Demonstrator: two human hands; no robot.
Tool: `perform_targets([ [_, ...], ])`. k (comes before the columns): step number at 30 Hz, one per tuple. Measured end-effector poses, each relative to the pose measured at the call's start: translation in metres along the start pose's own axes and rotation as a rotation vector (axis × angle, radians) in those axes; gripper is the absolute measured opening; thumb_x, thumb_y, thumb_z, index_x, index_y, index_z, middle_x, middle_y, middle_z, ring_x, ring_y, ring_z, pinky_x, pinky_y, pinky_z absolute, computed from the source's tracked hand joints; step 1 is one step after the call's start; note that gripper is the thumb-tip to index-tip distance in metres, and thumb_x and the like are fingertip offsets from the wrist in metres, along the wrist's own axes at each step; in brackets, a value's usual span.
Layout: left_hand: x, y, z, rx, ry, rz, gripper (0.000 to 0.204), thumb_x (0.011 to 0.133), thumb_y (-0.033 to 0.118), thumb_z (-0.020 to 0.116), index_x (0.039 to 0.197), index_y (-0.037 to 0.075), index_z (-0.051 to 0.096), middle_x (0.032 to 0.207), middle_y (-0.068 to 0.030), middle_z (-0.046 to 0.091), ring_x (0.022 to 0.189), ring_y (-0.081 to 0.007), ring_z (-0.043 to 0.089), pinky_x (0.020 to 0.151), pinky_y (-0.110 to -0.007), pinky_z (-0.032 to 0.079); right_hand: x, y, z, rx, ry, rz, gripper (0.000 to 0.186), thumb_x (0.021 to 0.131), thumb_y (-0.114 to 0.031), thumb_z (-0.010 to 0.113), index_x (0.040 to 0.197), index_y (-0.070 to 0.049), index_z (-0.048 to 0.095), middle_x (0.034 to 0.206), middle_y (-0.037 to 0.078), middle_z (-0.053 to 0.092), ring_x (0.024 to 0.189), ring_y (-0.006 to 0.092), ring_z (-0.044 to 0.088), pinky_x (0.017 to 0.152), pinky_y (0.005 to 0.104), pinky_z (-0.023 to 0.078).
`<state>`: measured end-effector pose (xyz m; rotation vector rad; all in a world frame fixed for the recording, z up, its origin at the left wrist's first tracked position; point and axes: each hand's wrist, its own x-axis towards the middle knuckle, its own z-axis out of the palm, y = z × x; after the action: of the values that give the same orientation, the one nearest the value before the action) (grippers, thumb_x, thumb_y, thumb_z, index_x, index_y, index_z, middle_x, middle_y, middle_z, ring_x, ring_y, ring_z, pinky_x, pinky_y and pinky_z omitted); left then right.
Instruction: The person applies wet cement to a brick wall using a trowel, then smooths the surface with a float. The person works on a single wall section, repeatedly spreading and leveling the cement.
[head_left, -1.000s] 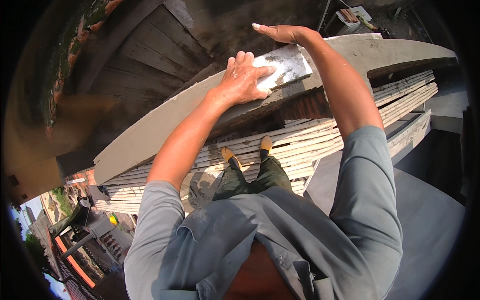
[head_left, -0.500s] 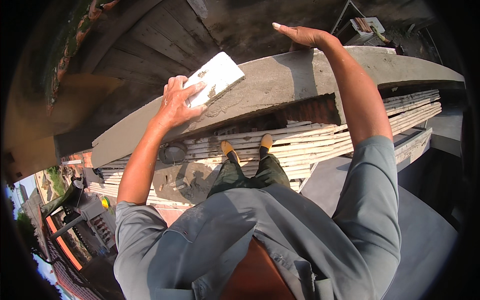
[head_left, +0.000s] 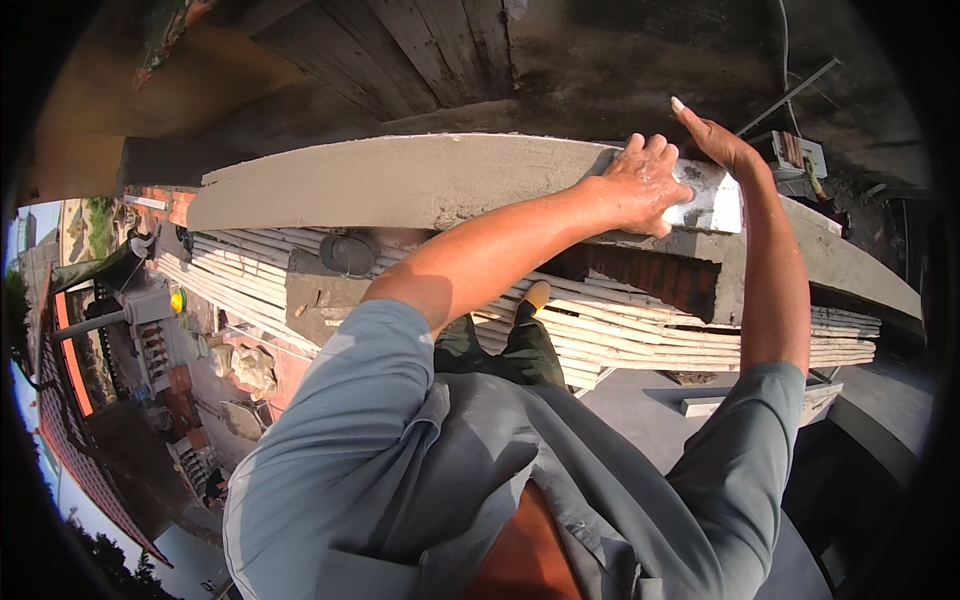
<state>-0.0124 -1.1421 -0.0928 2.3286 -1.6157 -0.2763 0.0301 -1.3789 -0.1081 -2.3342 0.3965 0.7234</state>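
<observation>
A white foam block (head_left: 716, 203) with grey smears lies against the wet grey cement face of a long curved ledge (head_left: 390, 178). My left hand (head_left: 645, 188) is gripping the block, its fingers curled over one end. Beside the block's far right corner, my right hand (head_left: 718, 142) rests by the ledge's far edge. Its thumb is stretched out and the other fingers are partly hidden; I see nothing held in it. Left of my hands the cement looks fairly smooth, with a rough patch along its near edge.
Below the ledge runs a walkway of pale poles (head_left: 640, 335), where I stand in yellow footwear (head_left: 537, 294). A dark bucket (head_left: 348, 254) and a mortar-covered board (head_left: 318, 295) sit on the left. Dark planks (head_left: 400, 50) line the wall beyond. A drop opens to lower ground at left.
My left hand has slid the foam block rightward along the ledge, close to my right hand. My right hand has shifted right, and the view has turned.
</observation>
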Motion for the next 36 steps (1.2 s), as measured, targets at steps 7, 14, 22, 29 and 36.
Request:
perform_targets([
  [7, -0.067, -0.051, -0.013, -0.009, -0.015, -0.091, 0.070, 0.070, 0.041, 0.093, 0.136, 0.026, 0.075, 0.116, -0.0142, 0.056, 0.116, -0.0329, 0.048, 0.097, -0.044, 0.038, 0.010, 0.007, 0.003, -0.100, -0.043, -0.012, 0.117, 0.081, -0.105, 0.023, 0.167, -0.027, 0.039, 0.165, 0.015, 0.047, 0.137, 0.0391, 0.060, 0.112, 0.0582, 0.049],
  [14, 0.042, 0.018, 0.015, -0.015, 0.007, 0.032, 0.061, 0.079, 0.041, 0.089, 0.135, 0.023, 0.076, 0.127, -0.0199, 0.060, 0.123, -0.0350, 0.049, 0.094, -0.046, 0.039, 0.008, 0.003, 0.002, -0.025, -0.032, -0.056, 0.117, 0.083, -0.101, 0.037, 0.158, -0.012, 0.054, 0.157, 0.028, 0.053, 0.149, 0.0440, 0.046, 0.123, 0.0585, 0.033],
  [22, 0.007, -0.014, 0.009, -0.023, 0.078, -0.015, 0.063, 0.074, 0.044, 0.091, 0.133, 0.028, 0.077, 0.118, -0.0165, 0.061, 0.118, -0.0331, 0.049, 0.092, -0.046, 0.038, 0.023, 0.011, -0.006, 0.065, -0.108, 0.012, 0.120, 0.087, -0.098, 0.036, 0.164, -0.006, 0.042, 0.166, 0.024, 0.042, 0.156, 0.0382, 0.037, 0.128, 0.0514, 0.026],
  [29, -0.164, -0.104, -0.023, 0.002, 0.125, -0.266, 0.069, 0.073, 0.044, 0.094, 0.137, 0.029, 0.074, 0.117, -0.0120, 0.055, 0.117, -0.0310, 0.046, 0.094, -0.045, 0.038, 0.035, 0.019, -0.008, 0.127, -0.169, 0.124, 0.122, 0.089, -0.097, 0.034, 0.160, 0.003, 0.044, 0.133, 0.030, 0.068, 0.109, 0.0331, 0.073, 0.105, 0.0485, 0.052],
  [36, -0.358, -0.188, -0.056, 0.138, 0.177, -0.735, 0.074, 0.078, 0.038, 0.087, 0.147, 0.026, 0.066, 0.140, -0.0188, 0.052, 0.127, -0.0368, 0.047, 0.114, -0.049, 0.039, 0.025, 0.009, -0.006, 0.152, -0.154, 0.119, 0.118, 0.090, -0.094, 0.041, 0.157, 0.003, 0.050, 0.125, 0.032, 0.072, 0.120, 0.0357, 0.069, 0.106, 0.0493, 0.051],
])
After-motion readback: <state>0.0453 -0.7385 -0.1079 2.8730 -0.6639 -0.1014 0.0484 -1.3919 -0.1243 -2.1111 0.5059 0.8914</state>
